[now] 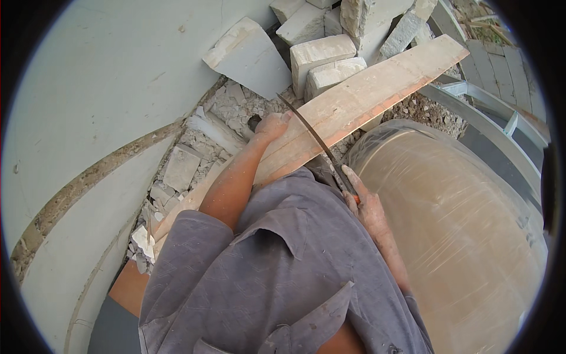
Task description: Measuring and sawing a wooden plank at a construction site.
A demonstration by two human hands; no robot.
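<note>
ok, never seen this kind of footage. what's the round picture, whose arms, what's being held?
It is one view, from a fisheye camera worn on a person's head and looking down, hence the round frame and bent edges. The grey shirt and both forearms are the wearer's own. The left hand presses on a long wooden plank. The right hand grips the handle of a hand saw whose thin blade lies across the plank. Around them: pale stone blocks, rubble, a grey wall, and a large tan plastic-wrapped roll on the right.
</note>
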